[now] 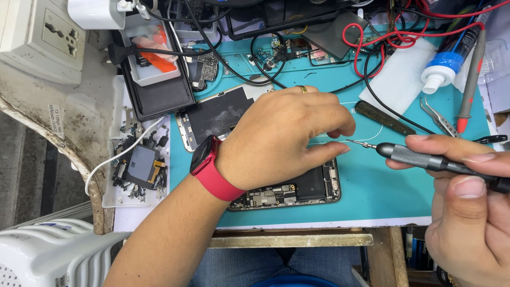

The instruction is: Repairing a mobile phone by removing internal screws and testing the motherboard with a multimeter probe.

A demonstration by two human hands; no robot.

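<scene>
Teal work mat [382, 196] carries an opened phone chassis [297, 192] at its near edge, mostly under the left hand [281, 138]. The detached screen panel [215, 119] lies just behind, toward the left edge. Risk: the driver tip is near exposed board parts, so a slip could gouge them or flick a screw off the mat. Left hand hovers palm-down, fingertips pinched narrow, contents not visible. Right hand [467, 207] grips a grey precision screwdriver [425, 158] held level, tip pointing left, almost touching the left fingertips.
</scene>
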